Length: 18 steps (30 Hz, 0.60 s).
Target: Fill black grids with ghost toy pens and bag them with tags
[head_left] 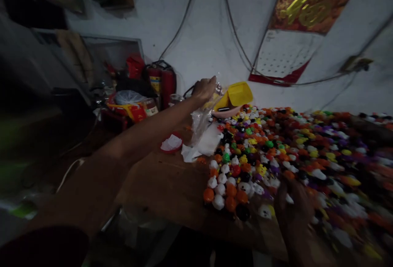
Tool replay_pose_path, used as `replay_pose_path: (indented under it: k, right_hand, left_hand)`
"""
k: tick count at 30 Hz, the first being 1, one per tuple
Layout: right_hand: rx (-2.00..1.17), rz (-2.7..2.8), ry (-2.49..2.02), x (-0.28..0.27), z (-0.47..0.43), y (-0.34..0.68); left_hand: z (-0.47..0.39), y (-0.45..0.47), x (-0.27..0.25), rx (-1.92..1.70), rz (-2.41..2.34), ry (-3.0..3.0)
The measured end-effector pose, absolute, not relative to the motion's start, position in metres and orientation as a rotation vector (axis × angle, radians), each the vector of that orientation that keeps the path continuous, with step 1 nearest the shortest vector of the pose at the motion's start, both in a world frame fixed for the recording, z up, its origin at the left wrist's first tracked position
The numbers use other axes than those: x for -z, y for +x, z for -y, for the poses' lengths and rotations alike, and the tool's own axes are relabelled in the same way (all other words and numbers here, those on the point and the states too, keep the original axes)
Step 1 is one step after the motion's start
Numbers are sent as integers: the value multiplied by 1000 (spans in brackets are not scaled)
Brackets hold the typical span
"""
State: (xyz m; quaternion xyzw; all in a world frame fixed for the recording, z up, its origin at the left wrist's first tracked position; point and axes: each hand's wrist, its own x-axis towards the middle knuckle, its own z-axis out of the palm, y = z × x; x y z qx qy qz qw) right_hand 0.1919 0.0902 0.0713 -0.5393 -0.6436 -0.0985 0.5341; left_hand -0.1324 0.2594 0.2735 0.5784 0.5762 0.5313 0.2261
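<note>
My left hand (205, 90) reaches far out toward the wall, its fingers closed on a clear plastic bag (201, 122) that hangs down beside a yellow scoop (239, 94). Small toy figures (235, 171) in orange, white, black, yellow, green and purple cover the right side of the wooden table (159, 189). My right hand (293, 205) is low among them, dark and slightly blurred. Its thumb and fingers look apart, with a small white piece visible between them; whether they touch it is unclear.
White paper or film (207, 142) lies left of the figures, near a small red dish (172, 143) with white slips. Fire extinguishers (168, 85) and jars stand by the wall at the back left. A calendar (284, 54) and cables hang on the wall.
</note>
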Motion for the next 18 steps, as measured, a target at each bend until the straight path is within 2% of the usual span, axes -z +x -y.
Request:
replay_pose_path:
  k: [4, 7, 13, 18]
  right_hand:
    - [-155, 1393, -1105, -154, -117, 110]
    - [-228, 1327, -1016, -181, -138, 70]
    - [-20, 1424, -1032, -183, -140, 80]
    - [349, 1593, -1055, -180, -136, 107]
  left_hand:
    - [-223, -72, -254, -1340, -1212, 1683]
    - [-200, -35, -251, -1332, -930, 1652]
    - [-187, -8, -255, -1386, -988, 1682]
    - [-177, -3, -272, -1132, -1144, 1987]
